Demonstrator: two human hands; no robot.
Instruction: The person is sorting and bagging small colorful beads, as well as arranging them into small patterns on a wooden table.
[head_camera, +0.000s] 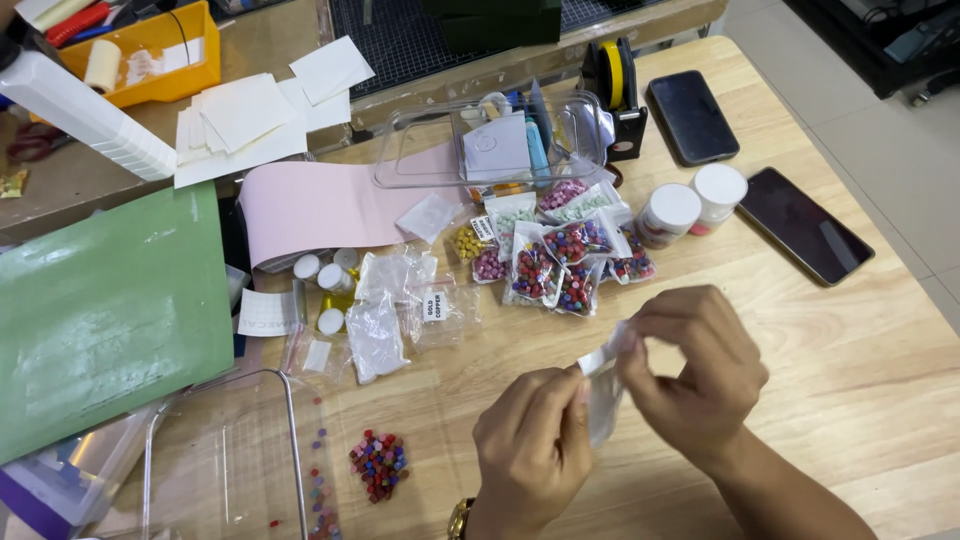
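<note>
Left hand (530, 450) pinching small clear bag (603, 395) low, right hand (695, 375) gripping its top; bag upright between both, bead pile (379, 465) on bench (860, 390) left of left hand

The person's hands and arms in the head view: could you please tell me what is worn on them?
Both hands are bare: no gloves and no rings visible. The left hand has a gold-coloured wristwatch at the wrist. The right hand leads to a forearm with no sleeve showing.
</note>
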